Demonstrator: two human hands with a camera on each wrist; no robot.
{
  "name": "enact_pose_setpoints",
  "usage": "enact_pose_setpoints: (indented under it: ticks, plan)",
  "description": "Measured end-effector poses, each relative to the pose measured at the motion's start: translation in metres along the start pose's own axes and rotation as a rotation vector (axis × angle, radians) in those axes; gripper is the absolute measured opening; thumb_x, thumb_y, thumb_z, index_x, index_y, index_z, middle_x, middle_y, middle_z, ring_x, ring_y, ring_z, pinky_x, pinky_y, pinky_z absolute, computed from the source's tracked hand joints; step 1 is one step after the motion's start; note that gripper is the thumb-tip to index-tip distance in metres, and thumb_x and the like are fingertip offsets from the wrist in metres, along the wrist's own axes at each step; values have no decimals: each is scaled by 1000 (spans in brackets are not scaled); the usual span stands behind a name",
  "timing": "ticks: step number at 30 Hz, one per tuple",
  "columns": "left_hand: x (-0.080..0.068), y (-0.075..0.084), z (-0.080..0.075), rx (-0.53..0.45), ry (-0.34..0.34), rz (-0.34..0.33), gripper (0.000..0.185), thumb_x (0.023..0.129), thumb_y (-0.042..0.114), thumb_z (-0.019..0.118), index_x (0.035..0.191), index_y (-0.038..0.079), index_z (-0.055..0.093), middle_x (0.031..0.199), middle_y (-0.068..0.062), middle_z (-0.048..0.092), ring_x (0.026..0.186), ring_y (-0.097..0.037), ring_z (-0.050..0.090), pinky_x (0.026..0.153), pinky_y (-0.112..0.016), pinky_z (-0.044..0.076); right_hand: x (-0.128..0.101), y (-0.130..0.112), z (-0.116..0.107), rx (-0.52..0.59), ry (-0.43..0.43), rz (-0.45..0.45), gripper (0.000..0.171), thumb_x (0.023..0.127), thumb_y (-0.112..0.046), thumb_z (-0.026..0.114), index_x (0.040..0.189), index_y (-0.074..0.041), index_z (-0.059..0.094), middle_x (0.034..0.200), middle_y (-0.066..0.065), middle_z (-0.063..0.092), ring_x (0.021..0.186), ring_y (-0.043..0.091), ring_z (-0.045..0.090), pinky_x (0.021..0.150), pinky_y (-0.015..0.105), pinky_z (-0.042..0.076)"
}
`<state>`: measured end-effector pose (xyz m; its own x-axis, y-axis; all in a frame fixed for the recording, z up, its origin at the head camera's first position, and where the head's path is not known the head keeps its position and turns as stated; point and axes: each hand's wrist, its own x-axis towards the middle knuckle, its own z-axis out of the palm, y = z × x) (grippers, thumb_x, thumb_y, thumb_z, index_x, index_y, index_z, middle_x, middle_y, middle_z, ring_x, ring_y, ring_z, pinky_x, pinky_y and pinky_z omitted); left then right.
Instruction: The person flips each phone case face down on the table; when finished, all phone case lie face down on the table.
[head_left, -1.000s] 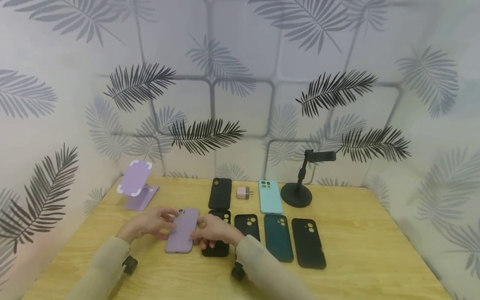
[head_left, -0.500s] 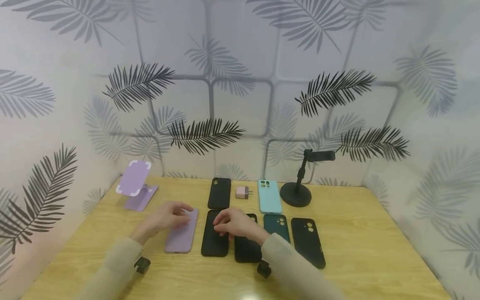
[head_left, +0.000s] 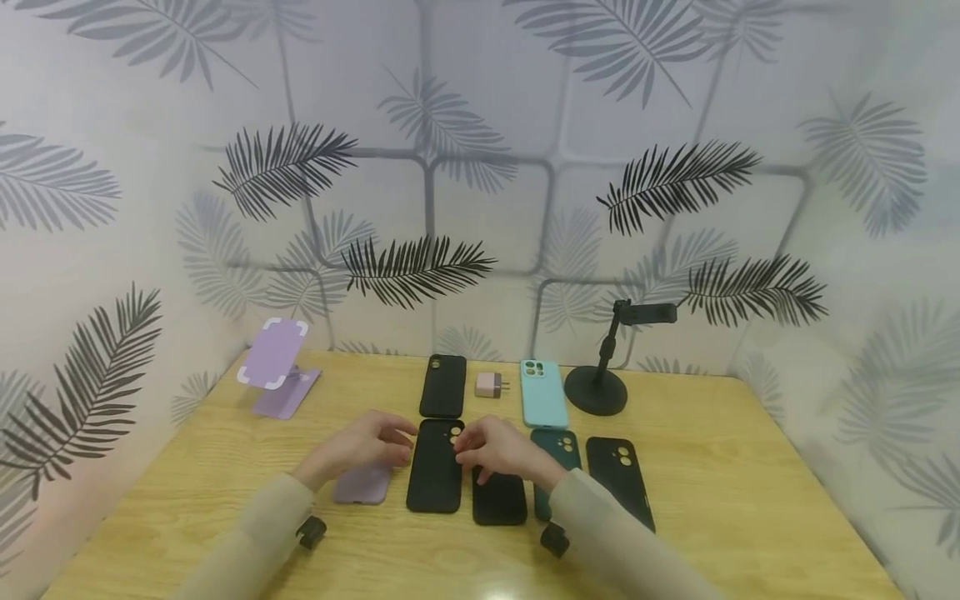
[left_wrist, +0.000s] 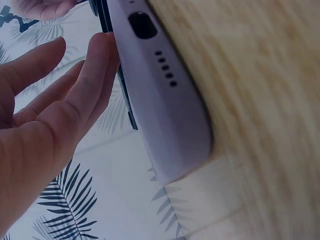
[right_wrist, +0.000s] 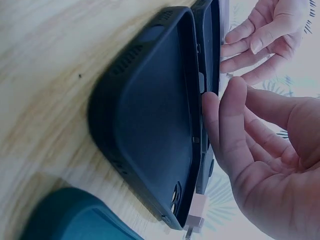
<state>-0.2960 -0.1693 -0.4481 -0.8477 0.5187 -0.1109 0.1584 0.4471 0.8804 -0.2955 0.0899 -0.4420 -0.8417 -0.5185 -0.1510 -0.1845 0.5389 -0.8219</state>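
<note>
A purple phone case lies on the wooden table, its upper part hidden under my left hand. That hand hovers with relaxed fingers, tips close to the left edge of a black phone case. My right hand is above another black phone case, fingertips near the right edge of the first black one. In the right wrist view the nearer black case lies hollow side up, with my right fingers beside its rim. Neither hand holds anything; whether fingertips touch a case I cannot tell.
Right of my hands lie a dark teal case and a black case. Behind are a black case, a pink charger plug and a light blue case. A purple stand and black stand flank them.
Both hands have moved right, the left from the purple case's left side to its right, the right off the first black case onto the one beside it. The cases stay in place.
</note>
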Motion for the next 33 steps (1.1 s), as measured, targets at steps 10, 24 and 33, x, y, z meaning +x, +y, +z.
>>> enact_pose_setpoints:
  ticks: [10,24,33]
  plan:
    - [3,3,6,-128,14,-80,49,93,3,63,138,-7,47,121,-29,63,99,-30,69,82,-41,60,1,0,-1,85,-24,2,18,91,-3,67,107,6,69,100,19,72,89,28,71,65,38,62]
    - [8,5,1,-300,-1,-70,54,94,6,65,143,3,42,109,-16,66,86,-18,65,77,-38,59,5,4,4,143,-68,-14,22,93,-5,65,112,6,68,105,18,72,91,26,71,70,36,62]
    - [9,8,7,-365,-3,-59,72,91,19,72,151,15,33,130,-24,54,104,-27,66,87,-48,58,12,-1,13,340,-161,12,46,104,-33,49,133,1,56,124,23,64,112,36,65,85,43,59]
